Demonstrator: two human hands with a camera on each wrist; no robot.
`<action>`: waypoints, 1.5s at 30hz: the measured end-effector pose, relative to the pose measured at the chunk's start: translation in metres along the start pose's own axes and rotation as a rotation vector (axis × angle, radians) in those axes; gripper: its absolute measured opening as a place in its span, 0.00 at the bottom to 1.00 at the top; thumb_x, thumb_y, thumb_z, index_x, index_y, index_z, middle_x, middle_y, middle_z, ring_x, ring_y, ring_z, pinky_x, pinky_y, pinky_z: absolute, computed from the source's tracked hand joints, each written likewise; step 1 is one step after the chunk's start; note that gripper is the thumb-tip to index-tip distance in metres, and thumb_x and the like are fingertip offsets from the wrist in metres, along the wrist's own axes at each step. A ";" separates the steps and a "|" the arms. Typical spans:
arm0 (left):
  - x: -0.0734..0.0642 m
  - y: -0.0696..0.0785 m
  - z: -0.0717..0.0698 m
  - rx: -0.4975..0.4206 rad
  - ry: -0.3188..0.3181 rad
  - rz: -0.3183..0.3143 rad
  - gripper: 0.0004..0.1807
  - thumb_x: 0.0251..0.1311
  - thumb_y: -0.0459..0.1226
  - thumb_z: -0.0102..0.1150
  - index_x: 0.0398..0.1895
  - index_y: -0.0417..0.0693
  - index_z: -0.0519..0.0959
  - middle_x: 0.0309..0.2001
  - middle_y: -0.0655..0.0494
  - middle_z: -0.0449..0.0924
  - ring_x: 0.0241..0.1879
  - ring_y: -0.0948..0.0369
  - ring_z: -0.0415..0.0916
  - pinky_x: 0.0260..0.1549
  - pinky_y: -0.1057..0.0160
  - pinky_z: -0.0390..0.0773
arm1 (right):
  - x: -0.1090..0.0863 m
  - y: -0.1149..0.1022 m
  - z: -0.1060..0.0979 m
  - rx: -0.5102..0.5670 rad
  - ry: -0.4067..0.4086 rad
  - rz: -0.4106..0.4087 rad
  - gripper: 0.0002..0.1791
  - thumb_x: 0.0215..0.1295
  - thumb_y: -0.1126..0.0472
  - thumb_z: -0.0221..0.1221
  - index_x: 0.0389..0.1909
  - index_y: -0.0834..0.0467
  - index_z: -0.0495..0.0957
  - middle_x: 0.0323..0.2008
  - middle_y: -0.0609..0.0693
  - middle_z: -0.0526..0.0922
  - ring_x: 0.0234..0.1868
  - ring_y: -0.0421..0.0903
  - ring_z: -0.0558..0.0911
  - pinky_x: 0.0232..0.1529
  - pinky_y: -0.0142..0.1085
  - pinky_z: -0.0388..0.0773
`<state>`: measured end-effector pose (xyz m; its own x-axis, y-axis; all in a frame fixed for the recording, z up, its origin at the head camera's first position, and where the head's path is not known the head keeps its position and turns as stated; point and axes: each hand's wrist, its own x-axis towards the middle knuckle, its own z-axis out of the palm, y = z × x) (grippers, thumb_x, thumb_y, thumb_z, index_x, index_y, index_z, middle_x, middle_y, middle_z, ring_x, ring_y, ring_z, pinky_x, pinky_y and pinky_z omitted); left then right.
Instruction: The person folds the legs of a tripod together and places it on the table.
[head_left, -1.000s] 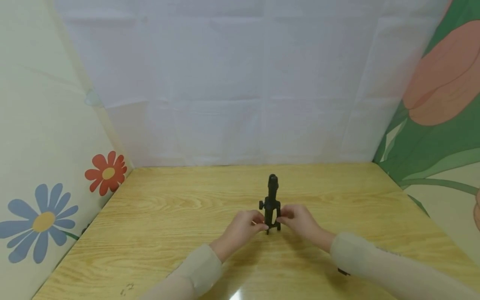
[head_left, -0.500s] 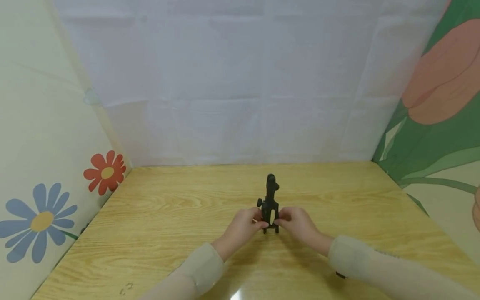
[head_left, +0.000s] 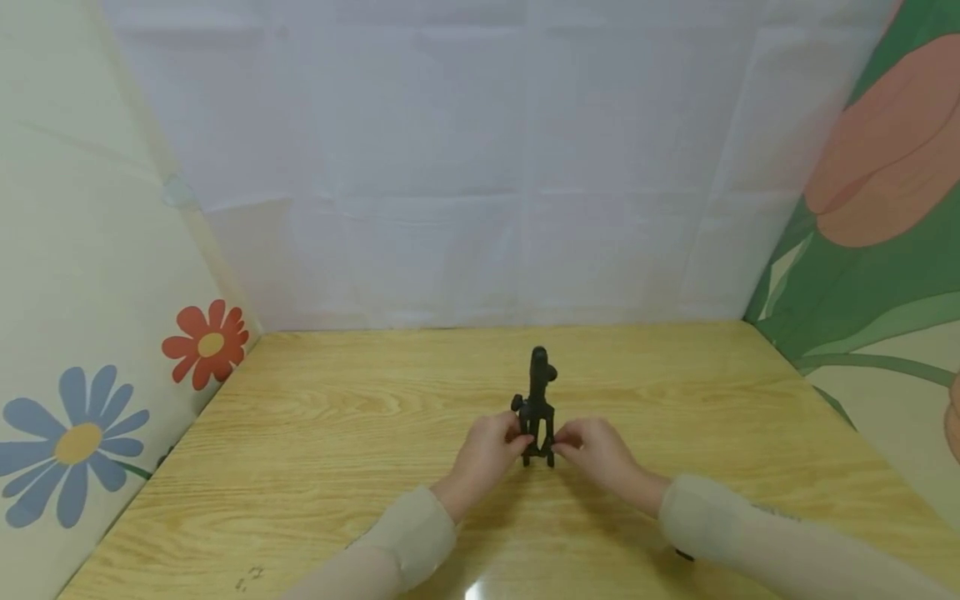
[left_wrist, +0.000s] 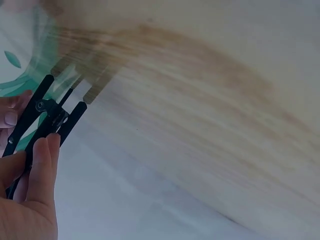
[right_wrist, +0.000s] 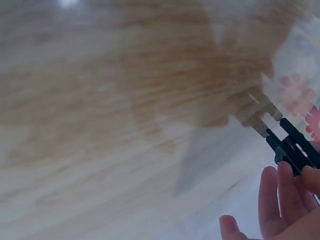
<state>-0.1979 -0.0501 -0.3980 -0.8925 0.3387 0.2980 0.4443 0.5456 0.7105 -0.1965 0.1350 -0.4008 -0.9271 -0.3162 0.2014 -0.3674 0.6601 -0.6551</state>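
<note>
A small black tripod (head_left: 537,392) stands upright on the wood-grain table, with side knobs and a head on top. Its short legs are partly spread, joined by braces. My left hand (head_left: 486,454) pinches the left leg between thumb and fingers. On the opposite side, my right hand (head_left: 600,454) pinches the right leg with thumb and index finger. The left wrist view shows the tripod's legs (left_wrist: 75,120) and centre brace, their feet at the tabletop beside their reflections. In the right wrist view, the tripod (right_wrist: 295,145) is cut off by the frame edge, and my other fingers stretch out loosely.
The glossy wood-grain table (head_left: 360,392) reaches back to a white cloth backdrop (head_left: 427,167). Flower-printed walls (head_left: 90,250) flank it on the left and right. Small dark marks (head_left: 250,577) show on the near left of the tabletop.
The tripod has turned slightly and shifted a little to the left, so a knob now shows on its right side. Both hands stay at its legs, with the left one slightly higher.
</note>
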 end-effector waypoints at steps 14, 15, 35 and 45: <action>0.005 -0.004 0.004 -0.016 -0.008 -0.029 0.03 0.60 0.27 0.62 0.36 0.37 0.81 0.34 0.46 0.84 0.35 0.55 0.83 0.31 0.68 0.81 | 0.002 0.008 0.001 -0.017 -0.023 -0.098 0.02 0.56 0.74 0.62 0.29 0.65 0.80 0.27 0.51 0.83 0.29 0.44 0.81 0.33 0.33 0.80; 0.005 -0.004 0.004 -0.018 -0.009 -0.026 0.03 0.60 0.27 0.62 0.36 0.36 0.81 0.34 0.46 0.84 0.35 0.55 0.83 0.32 0.68 0.81 | 0.003 0.009 0.002 -0.018 -0.022 -0.116 0.03 0.56 0.75 0.62 0.28 0.65 0.79 0.27 0.51 0.83 0.29 0.43 0.80 0.32 0.32 0.79; 0.008 -0.009 0.005 -0.006 0.040 0.066 0.03 0.57 0.24 0.63 0.34 0.33 0.81 0.33 0.42 0.85 0.34 0.53 0.84 0.29 0.66 0.81 | 0.007 0.009 0.009 -0.034 -0.004 -0.205 0.08 0.57 0.78 0.58 0.25 0.63 0.76 0.22 0.49 0.80 0.24 0.37 0.75 0.25 0.29 0.75; 0.009 -0.005 0.005 -0.018 0.034 0.032 0.01 0.57 0.24 0.63 0.32 0.32 0.81 0.31 0.43 0.84 0.32 0.55 0.83 0.26 0.67 0.80 | 0.012 0.009 0.015 -0.057 0.046 -0.142 0.09 0.56 0.79 0.59 0.23 0.63 0.75 0.22 0.49 0.79 0.24 0.39 0.75 0.24 0.29 0.74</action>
<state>-0.2077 -0.0464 -0.4022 -0.8803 0.3294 0.3415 0.4711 0.5211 0.7117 -0.2093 0.1267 -0.4150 -0.8674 -0.3784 0.3233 -0.4976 0.6488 -0.5757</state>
